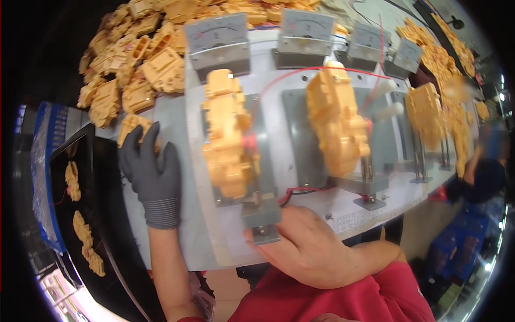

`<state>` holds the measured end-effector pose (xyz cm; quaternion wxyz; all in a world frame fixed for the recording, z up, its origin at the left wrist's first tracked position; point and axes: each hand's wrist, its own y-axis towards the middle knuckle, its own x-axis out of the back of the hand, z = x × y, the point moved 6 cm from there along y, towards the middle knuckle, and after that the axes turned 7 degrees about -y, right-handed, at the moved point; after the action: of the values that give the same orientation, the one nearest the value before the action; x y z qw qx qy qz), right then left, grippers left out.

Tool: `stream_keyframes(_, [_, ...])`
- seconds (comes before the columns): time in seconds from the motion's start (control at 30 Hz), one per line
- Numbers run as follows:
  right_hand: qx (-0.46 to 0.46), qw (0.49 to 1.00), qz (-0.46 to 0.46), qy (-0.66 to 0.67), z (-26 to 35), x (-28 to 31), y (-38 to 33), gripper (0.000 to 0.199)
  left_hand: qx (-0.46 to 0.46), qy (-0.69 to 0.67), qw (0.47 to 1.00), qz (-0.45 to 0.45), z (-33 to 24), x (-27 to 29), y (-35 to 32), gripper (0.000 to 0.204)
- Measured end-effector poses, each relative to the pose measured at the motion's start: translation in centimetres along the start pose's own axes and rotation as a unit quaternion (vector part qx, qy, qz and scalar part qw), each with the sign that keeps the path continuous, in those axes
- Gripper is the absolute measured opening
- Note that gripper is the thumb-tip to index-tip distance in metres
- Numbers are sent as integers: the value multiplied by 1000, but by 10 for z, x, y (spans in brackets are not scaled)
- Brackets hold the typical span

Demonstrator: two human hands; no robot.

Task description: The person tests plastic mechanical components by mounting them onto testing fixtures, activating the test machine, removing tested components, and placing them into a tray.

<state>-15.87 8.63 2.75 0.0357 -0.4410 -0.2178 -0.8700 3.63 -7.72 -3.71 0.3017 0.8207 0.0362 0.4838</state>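
My left hand (153,174), in a dark grey glove, reaches to a yellow-orange plastic housing (130,124) at the near edge of the pile. Its fingers are stretched out and spread, with the fingertips over that housing. My bare right hand (308,244) is closed round the grey block (261,214) at the front of the leftmost test fixture. Another yellow-orange housing (225,129) stands in this fixture, above the block; motion smears its right side. The middle fixture bears a similar housing (335,121), and a third housing (426,112) is farther right.
Several analog meters (219,43) line the back of the white bench (236,252). A heap of housings (129,59) lies at the back left. Red wires (300,68) cross over the fixtures. On the left, a black conveyor (88,204) carries more parts. Another person (485,155) is at the far right.
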Motion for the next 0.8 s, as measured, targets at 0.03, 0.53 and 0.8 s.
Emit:
stream_keyframes(0.03, [2,1000,3,-3,0,-1,1,24,-10,18,1000,-4,-1,2,3,43])
stream_keyframes(0.53, [42,999,-8,10,-6,3,2,25,19,13,1000,11,-1,0,4,41])
stream_keyframes(0.8, [41,999,-17,13,-6,0,-2,25,2,24,1000,8,12,-8,0,45])
